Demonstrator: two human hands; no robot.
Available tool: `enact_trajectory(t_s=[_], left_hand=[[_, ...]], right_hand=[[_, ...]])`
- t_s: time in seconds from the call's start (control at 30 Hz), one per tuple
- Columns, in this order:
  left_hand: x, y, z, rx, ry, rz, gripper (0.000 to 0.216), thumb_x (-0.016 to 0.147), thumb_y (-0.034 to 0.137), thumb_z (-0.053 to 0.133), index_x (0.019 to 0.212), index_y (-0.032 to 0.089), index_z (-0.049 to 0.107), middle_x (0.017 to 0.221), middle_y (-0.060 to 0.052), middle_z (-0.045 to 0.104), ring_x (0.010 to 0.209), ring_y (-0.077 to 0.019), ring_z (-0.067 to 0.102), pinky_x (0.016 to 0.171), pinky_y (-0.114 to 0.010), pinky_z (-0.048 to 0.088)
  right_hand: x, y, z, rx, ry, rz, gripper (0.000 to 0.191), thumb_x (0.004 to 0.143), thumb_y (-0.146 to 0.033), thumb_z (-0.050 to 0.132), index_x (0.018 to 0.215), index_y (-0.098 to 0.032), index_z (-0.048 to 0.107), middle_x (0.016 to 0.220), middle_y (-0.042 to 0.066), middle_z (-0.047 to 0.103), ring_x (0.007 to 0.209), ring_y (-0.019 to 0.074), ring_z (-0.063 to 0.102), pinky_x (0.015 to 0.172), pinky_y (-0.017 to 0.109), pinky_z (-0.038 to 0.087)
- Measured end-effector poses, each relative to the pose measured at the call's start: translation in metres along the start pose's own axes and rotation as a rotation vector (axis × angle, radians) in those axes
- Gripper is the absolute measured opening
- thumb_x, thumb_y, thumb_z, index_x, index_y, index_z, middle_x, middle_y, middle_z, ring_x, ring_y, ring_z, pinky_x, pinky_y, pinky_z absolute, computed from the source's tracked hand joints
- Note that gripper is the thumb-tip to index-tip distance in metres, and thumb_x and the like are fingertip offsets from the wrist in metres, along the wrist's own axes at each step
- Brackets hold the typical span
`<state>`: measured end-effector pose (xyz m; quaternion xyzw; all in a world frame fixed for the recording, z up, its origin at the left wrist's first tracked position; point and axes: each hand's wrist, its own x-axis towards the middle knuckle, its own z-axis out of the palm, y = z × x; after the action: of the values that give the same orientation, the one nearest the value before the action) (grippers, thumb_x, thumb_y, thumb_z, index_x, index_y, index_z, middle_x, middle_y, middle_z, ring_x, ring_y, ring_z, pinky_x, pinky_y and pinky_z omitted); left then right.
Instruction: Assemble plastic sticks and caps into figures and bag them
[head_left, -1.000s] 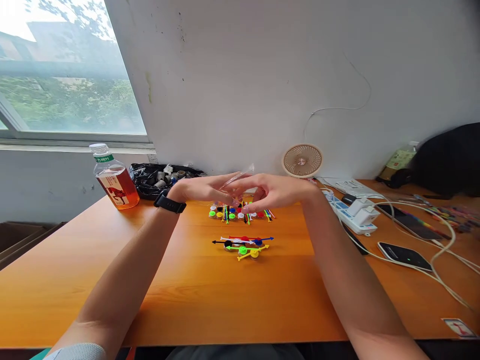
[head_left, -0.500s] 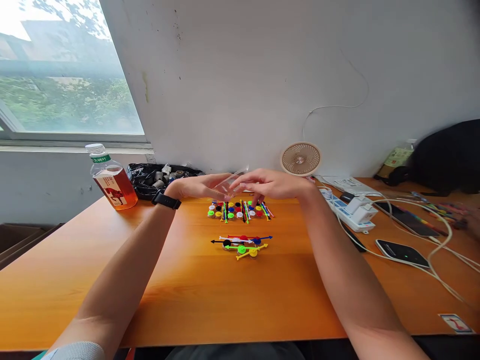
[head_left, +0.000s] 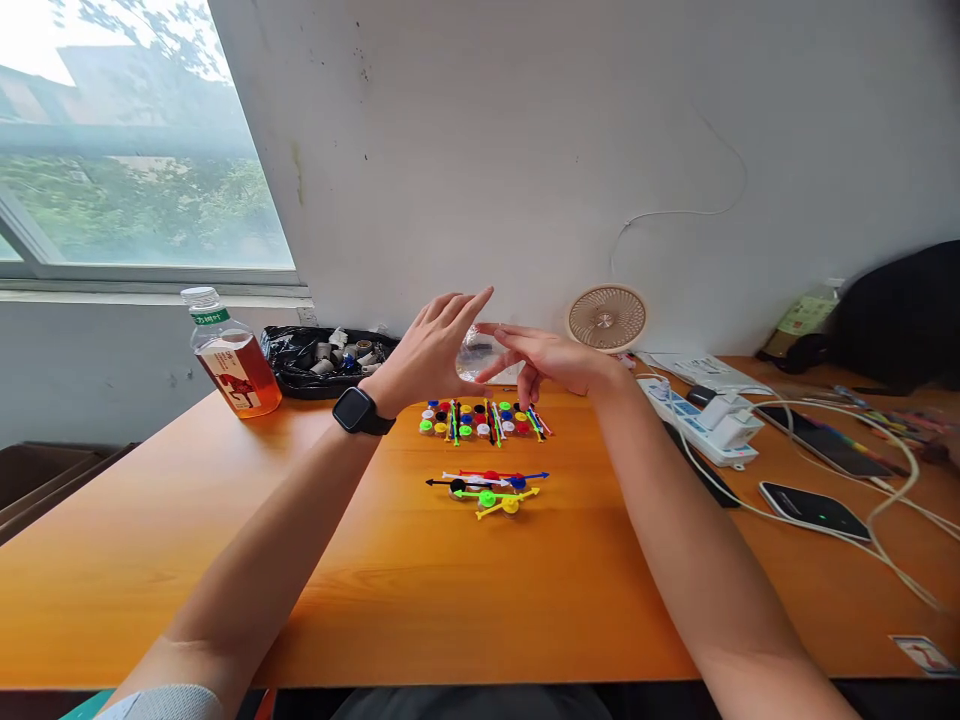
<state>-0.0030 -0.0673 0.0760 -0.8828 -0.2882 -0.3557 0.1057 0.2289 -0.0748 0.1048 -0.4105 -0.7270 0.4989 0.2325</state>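
Note:
My left hand (head_left: pixel 433 345) is raised above the far side of the table, fingers stretched out and thumb apart. Facing it, my right hand (head_left: pixel 541 358) has its index and middle fingers spread and the others bent. A clear plastic container (head_left: pixel 480 352) shows between and behind the hands; whether the fingers touch it I cannot make out. Below the hands lie rows of coloured round caps (head_left: pixel 466 431) with bundles of coloured plastic arrows (head_left: pixel 495 424). Nearer to me stands a cluster of assembled arrow spinners (head_left: pixel 487 497) in black, white, red, blue, green and yellow.
On the left are a bottle of amber drink (head_left: pixel 244 372) and a black bag-lined bin (head_left: pixel 300 375) holding scraps. A small round fan (head_left: pixel 606 318) stands by the wall. On the right lie a power strip (head_left: pixel 701 428), cables, and a phone (head_left: pixel 814 508).
My left hand has turned upward, its fingers rising and spreading. The clear container now sits behind the hands instead of tilted between them. My right hand's fingers have spread. The view shifts slightly.

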Motion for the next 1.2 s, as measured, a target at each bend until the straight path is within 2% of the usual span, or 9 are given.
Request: enact_trajectory(t_s=[0.13, 0.27, 0.47, 0.53, 0.6, 0.67, 0.8, 1.0, 1.2], left_hand=[[-0.001, -0.001, 0.008, 0.062, -0.034, 0.007, 0.118, 0.075, 0.035, 0.085, 0.17, 0.023, 0.016, 0.15, -0.016, 0.052, 0.134, -0.038, 0.049, 0.118, -0.053, 0.036], [-0.006, -0.011, 0.006, 0.052, -0.11, -0.016, 0.101, 0.075, 0.021, 0.074, 0.164, 0.021, 0.028, 0.138, -0.014, 0.059, 0.126, -0.0342, 0.056, 0.111, -0.047, 0.043], [-0.019, -0.049, 0.001, 0.069, -0.249, -0.146, 0.088, 0.072, 0.026, 0.075, 0.154, 0.019, 0.043, 0.123, -0.013, 0.062, 0.112, -0.0324, 0.062, 0.099, -0.044, 0.05], [-0.026, -0.065, 0.001, 0.071, -0.309, -0.206, 0.085, 0.072, 0.031, 0.076, 0.151, 0.019, 0.046, 0.122, -0.012, 0.063, 0.109, -0.032, 0.064, 0.096, -0.042, 0.051], [-0.032, -0.077, 0.002, 0.063, -0.367, -0.264, 0.082, 0.072, 0.036, 0.076, 0.148, 0.018, 0.049, 0.122, -0.012, 0.065, 0.107, -0.0314, 0.065, 0.092, -0.039, 0.052], [-0.036, -0.085, 0.002, 0.034, -0.416, -0.312, 0.076, 0.073, 0.039, 0.075, 0.143, 0.017, 0.053, 0.119, -0.012, 0.069, 0.104, -0.0307, 0.067, 0.088, -0.036, 0.052], [-0.037, -0.084, -0.002, -0.06, -0.489, -0.362, 0.058, 0.074, 0.041, 0.073, 0.126, 0.018, 0.063, 0.114, -0.01, 0.073, 0.097, -0.0288, 0.07, 0.08, -0.034, 0.052], [-0.029, -0.068, -0.008, -0.225, -0.489, -0.352, 0.065, 0.072, 0.032, 0.072, 0.135, 0.019, 0.06, 0.122, -0.011, 0.073, 0.106, -0.0275, 0.07, 0.087, -0.036, 0.056], [-0.022, -0.055, -0.011, -0.351, -0.469, -0.324, 0.063, 0.073, 0.031, 0.072, 0.134, 0.019, 0.059, 0.126, -0.011, 0.071, 0.106, -0.0261, 0.069, 0.087, -0.036, 0.057]], right_hand=[[0.001, 0.0, 0.0, 0.039, -0.068, -0.012, 0.063, 0.107, -0.064, 0.047, 0.163, -0.037, 0.039, 0.119, 0.007, 0.081, 0.048, 0.0155, 0.068, 0.05, 0.03, 0.059], [-0.001, 0.0, -0.002, 0.016, -0.053, -0.027, 0.062, 0.107, -0.064, 0.047, 0.16, -0.034, 0.043, 0.124, 0.008, 0.079, 0.051, 0.0147, 0.068, 0.047, 0.028, 0.057], [0.005, 0.008, -0.008, -0.181, 0.136, 0.051, 0.069, 0.106, -0.056, 0.056, 0.165, -0.029, 0.034, 0.128, 0.012, 0.075, 0.06, 0.0151, 0.071, 0.058, 0.029, 0.059], [0.01, 0.014, -0.012, -0.319, 0.18, 0.047, 0.06, 0.105, -0.05, 0.06, 0.157, -0.024, 0.046, 0.127, 0.013, 0.074, 0.065, 0.0157, 0.072, 0.061, 0.028, 0.057], [0.017, 0.022, -0.014, -0.506, 0.091, -0.001, 0.041, 0.102, -0.043, 0.065, 0.133, -0.017, 0.066, 0.119, 0.013, 0.075, 0.072, 0.0167, 0.071, 0.063, 0.026, 0.053], [0.024, 0.028, -0.011, -0.656, -0.154, -0.037, 0.028, 0.097, -0.037, 0.07, 0.111, -0.014, 0.075, 0.108, 0.011, 0.077, 0.079, 0.0173, 0.069, 0.067, 0.025, 0.05], [0.04, 0.041, 0.013, -0.717, -0.597, 0.047, 0.029, 0.09, -0.035, 0.073, 0.109, -0.013, 0.077, 0.103, 0.007, 0.077, 0.077, 0.0162, 0.066, 0.065, 0.025, 0.045], [0.061, 0.057, 0.051, -0.779, -0.707, 0.041, 0.025, 0.085, -0.033, 0.077, 0.1, -0.014, 0.079, 0.101, 0.005, 0.077, 0.091, 0.0192, 0.067, 0.069, 0.025, 0.043], [0.066, 0.066, 0.059, -0.807, -0.739, 0.087, 0.022, 0.081, -0.036, 0.082, 0.087, -0.016, 0.077, 0.086, 0.001, 0.074, 0.085, 0.0178, 0.065, 0.068, 0.025, 0.041]])
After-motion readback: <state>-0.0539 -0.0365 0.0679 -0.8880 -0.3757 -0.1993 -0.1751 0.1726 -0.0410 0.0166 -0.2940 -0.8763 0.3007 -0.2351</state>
